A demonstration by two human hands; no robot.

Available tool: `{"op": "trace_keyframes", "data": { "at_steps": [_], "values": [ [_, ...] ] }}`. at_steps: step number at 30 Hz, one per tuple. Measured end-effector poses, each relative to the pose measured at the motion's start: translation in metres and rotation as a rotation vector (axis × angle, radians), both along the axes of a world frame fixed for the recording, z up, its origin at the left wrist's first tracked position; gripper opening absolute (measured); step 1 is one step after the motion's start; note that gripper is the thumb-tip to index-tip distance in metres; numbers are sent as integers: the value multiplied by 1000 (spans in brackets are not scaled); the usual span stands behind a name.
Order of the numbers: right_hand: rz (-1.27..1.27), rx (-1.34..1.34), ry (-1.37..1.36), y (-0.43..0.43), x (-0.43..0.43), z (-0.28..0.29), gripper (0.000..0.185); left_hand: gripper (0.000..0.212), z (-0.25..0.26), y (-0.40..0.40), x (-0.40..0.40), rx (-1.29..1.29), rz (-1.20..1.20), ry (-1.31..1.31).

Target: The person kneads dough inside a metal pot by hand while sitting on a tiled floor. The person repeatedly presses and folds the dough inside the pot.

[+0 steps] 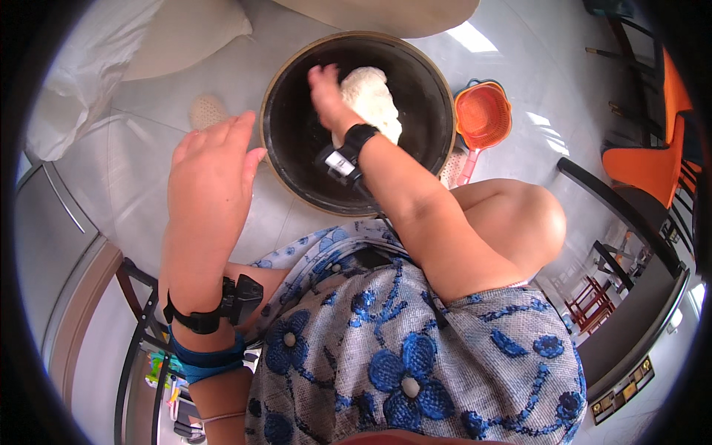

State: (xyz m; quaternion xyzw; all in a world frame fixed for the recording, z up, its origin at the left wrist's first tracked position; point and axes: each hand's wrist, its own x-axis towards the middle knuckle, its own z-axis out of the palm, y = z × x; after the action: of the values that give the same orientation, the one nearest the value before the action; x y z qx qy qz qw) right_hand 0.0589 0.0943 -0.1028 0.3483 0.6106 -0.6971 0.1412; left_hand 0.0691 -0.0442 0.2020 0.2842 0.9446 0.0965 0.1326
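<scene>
A lump of pale dough [374, 103] lies in a wide, dark round basin [425, 133] with a tan rim, on the floor before me. Inside the basin, my right hand [332, 100] is at the dough's left side, its fingers blurred and spread to the left of it. It grips nothing that I can see; whether it presses on the dough I cannot tell. My left hand [214, 153] is raised left of the basin, its back towards me. Its fingers are straight, with the thumb apart and nothing visible in them; the palm is hidden.
An orange strainer [483, 114] with a pink-handled scoop [471, 167] stands right of the basin. My perforated slipper [207, 111] shows at the left. A plastic bag [89, 72] and a pale sack [189, 39] lie upper left. An orange chair [648, 161] stands far right.
</scene>
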Motion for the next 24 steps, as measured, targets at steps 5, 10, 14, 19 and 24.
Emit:
{"op": "trace_keyframes", "data": {
  "at_steps": [5,10,14,19,24],
  "values": [
    [641,41,20,-39,59,0,75,34,0,6,-1,17,-28,15],
    [15,-86,70,4,3,2,75,36,2,9,6,-37,3,-16],
    [399,40,152,-2,30,-4,74,34,0,15,3,22,-30,-26],
    [1113,-46,-50,-15,156,30,90,34,-2,11,5,13,-27,-1],
    [1639,348,-479,123,169,65,87,32,6,19,1,8,-94,38]
  ]
}}
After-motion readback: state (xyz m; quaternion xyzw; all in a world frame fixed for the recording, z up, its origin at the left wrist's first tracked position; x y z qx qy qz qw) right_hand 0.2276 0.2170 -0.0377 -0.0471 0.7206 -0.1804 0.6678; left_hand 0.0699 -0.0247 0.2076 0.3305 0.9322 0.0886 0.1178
